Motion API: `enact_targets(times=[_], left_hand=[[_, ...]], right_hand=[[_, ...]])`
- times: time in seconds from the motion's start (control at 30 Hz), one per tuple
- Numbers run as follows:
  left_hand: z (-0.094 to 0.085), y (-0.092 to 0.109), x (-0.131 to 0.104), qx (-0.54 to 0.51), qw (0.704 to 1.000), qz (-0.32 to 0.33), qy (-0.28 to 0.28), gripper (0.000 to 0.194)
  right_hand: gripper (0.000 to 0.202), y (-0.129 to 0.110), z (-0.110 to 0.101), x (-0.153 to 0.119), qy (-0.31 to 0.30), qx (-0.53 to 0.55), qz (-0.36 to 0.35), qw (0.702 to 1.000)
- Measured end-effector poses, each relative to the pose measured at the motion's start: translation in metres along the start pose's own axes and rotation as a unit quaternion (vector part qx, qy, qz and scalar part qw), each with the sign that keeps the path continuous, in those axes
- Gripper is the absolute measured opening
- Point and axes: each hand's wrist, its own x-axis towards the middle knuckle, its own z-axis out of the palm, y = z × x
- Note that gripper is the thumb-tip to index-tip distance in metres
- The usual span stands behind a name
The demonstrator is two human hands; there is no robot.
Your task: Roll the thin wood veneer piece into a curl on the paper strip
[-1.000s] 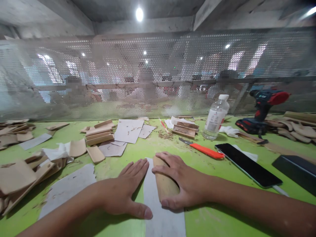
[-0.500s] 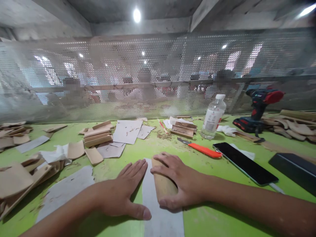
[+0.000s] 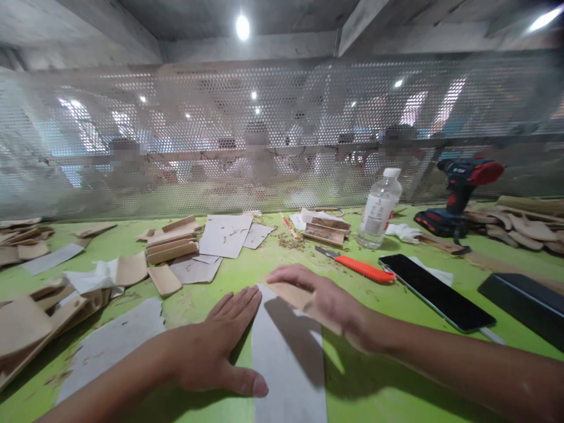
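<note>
My left hand (image 3: pixel 218 352) lies flat on the green table, fingers stretched out and fingertips at the edge of a pale grey strip of sandpaper-like sheet (image 3: pixel 286 382). With my right hand (image 3: pixel 337 302) I grip a curved bamboo piece (image 3: pixel 294 295), which is tipped up on its side over the strip's right half. A dark shadow falls on the sheet below it. Motion slightly blurs the right hand, and its thumb is hidden behind the piece. Just beyond lies an orange utility knife (image 3: pixel 363 268).
A black phone (image 3: pixel 436 291) with a cable, a plastic bottle (image 3: pixel 379 208) and a cordless drill (image 3: pixel 462 194) stand or lie on the right. Cut bamboo pieces (image 3: pixel 171 244) and grey sheets (image 3: pixel 225 234) are scattered left and behind. A perforated metal screen (image 3: pixel 282 188) borders the back.
The bamboo piece was lying flatter on the strip under my right hand. Now that hand has rolled it up onto its side, towards the right. My left hand has stayed put.
</note>
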Motion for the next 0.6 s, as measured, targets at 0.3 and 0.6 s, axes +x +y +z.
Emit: enact_targets(times=[0.3,0.6], left_hand=[[-0.004,0.005,-0.001,0.000,1.000,0.003,-0.005,0.132],[-0.004,0.005,-0.001,-0.001,1.000,0.004,0.005,0.132]], right_hand=[[0.095,0.016,0.011,-0.004,-0.072,-0.392,-0.025,0.917],[0.089,0.018,0.006,-0.003,-0.082,-0.401,-0.064,0.910]])
